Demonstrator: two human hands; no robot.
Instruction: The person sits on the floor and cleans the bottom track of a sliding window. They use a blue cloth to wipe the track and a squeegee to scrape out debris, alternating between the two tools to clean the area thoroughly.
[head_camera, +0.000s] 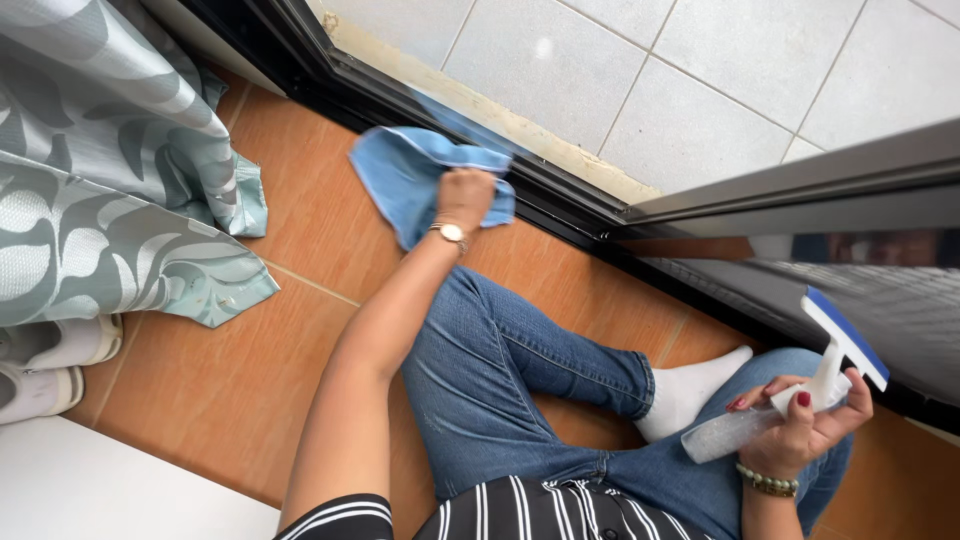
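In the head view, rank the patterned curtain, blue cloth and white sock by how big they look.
1. Grey-green leaf-patterned fabric curtain
2. Blue microfibre cloth, gripped in left hand
3. White sock, though partly hidden by jeans, so unsure

Bare orange floor tiles (230, 380) lie open at 8 o'clock of the left hand (465, 195). The patterned grey-green curtain (110, 170) blocks passage at 9 o'clock, and the black sliding-door track (560, 205) hems it in at 3 o'clock. Blue-jeaned legs (520, 380) fill the floor between the left hand and the right hand (805, 430).
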